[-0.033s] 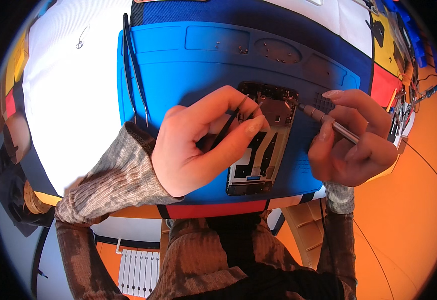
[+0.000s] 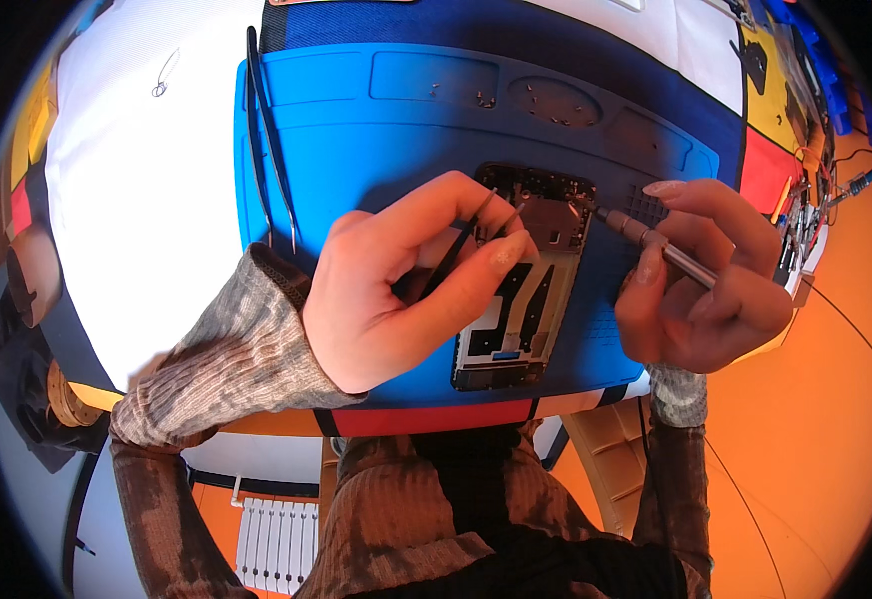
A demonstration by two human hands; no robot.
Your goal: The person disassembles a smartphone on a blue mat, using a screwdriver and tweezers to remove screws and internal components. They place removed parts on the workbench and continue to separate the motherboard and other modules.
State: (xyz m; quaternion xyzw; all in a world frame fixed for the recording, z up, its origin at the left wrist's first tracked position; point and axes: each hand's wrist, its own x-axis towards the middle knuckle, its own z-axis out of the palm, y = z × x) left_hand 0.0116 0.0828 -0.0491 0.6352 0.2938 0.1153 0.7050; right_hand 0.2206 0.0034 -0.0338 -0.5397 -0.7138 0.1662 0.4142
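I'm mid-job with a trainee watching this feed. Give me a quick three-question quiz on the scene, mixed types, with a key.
1. Multiple choice: What does the left hand hold?
a) a wooden brush
b) slim dark metal tweezers
c) a yellow pencil

2. True or false: The right hand holds a slim silver metal screwdriver, its tip near the far end of the opened black rectangular phone.

3. Open: Where do the long black resting tweezers lie?

Key:
1. b
2. True
3. Along the left edge of the blue rectangular mat
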